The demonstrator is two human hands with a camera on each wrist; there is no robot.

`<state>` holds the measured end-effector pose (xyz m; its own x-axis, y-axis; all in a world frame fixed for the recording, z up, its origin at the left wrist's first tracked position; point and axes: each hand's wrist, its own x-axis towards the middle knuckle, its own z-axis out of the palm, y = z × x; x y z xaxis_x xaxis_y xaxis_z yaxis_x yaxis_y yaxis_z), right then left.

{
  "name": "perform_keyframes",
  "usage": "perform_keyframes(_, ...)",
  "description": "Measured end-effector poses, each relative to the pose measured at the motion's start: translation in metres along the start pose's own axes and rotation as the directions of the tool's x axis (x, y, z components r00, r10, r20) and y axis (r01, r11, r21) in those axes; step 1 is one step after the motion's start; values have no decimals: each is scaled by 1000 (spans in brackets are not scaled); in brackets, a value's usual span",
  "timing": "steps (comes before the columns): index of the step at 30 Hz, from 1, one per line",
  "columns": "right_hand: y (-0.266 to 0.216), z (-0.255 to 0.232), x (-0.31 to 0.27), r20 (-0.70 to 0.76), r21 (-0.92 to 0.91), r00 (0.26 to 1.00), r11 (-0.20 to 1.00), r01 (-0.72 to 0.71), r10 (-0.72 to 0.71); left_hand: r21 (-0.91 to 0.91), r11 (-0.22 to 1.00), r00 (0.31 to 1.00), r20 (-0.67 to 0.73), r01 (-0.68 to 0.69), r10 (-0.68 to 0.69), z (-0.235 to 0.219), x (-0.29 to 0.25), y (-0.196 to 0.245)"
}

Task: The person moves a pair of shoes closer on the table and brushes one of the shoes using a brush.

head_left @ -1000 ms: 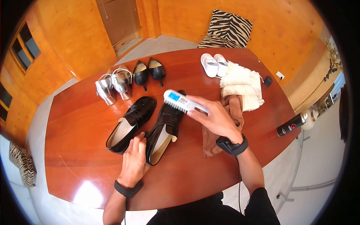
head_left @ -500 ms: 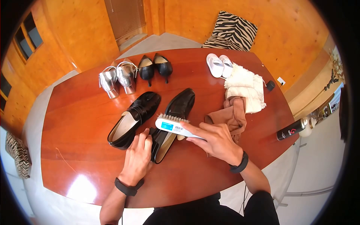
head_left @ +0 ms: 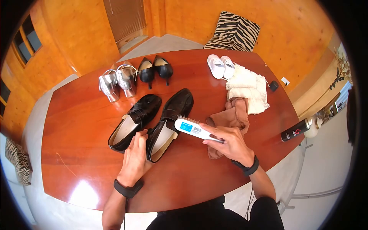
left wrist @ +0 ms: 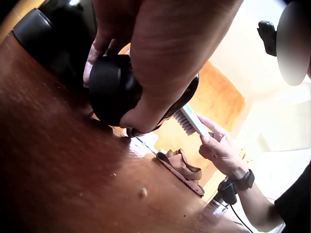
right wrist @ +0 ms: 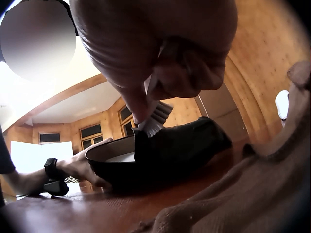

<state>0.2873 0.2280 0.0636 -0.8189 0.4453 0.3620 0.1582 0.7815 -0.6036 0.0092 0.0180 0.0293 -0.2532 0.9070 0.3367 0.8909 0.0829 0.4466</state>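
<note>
My left hand (head_left: pixel 134 161) grips the heel end of a black loafer (head_left: pixel 178 104); the left wrist view has its fingers and thumb on both sides of the dark heel (left wrist: pixel 106 85). A white-handled brush (head_left: pixel 194 129) with a blue label is held in my right hand (head_left: pixel 233 143), fingers wrapped on the handle. Its pale bristles (right wrist: pixel 156 120) are right at the loafer's upper, near the opening, in the right wrist view. The matching loafer (head_left: pixel 147 108) stands just to the left on the table, its insole facing up.
Silver heeled shoes (head_left: pixel 127 78) and black pumps (head_left: pixel 163 69) stand at the back left of the table (head_left: pixel 80 145). White little shoes (head_left: pixel 216 68), a cream cloth (head_left: pixel 249 88) and a brown cloth (head_left: pixel 230 119) lie to the right. A black spray can (head_left: pixel 295 131) is near the right edge.
The brush has swept from over the loafer's front back toward its opening, then slightly right and off to its side. My left hand has kept its grip on the heel.
</note>
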Motion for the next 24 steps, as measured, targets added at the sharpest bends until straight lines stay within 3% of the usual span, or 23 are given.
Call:
perform_keyframes(3,7,22,11,-59,18,993,994,105,-104,9,1000,1000,8,7,-7,1,0,2)
perform_keyframes(8,6,50,28,-81,-84,989,989,118,-125,-46,996,997,14,72,-71,2,1,-1)
perform_keyframes(11,6,68,36,-146,-44,982,992,117,-122,-89,989,993,15,122,-121,2,2,-1)
perform_keyframes(14,-6,79,50,-251,75,963,990,120,-98,-5,998,998,0,60,-60,2,1,1)
perform_keyframes(16,-21,73,67,-182,-87,977,992,94,-108,2,997,997,-3,78,-78,2,1,0)
perform_keyframes(17,-20,71,74,-185,-84,977,992,89,-103,4,997,997,2,75,-75,2,-1,1)
perform_keyframes(21,-6,52,102,-271,110,958,991,-70,98,-35,992,993,2,122,-122,1,2,-1)
perform_keyframes(23,9,48,105,-265,290,959,957,-19,99,-41,993,994,-10,112,-113,2,1,-1)
perform_keyframes(24,13,49,103,-261,291,960,956,-20,99,-42,992,993,-10,116,-117,2,1,-1)
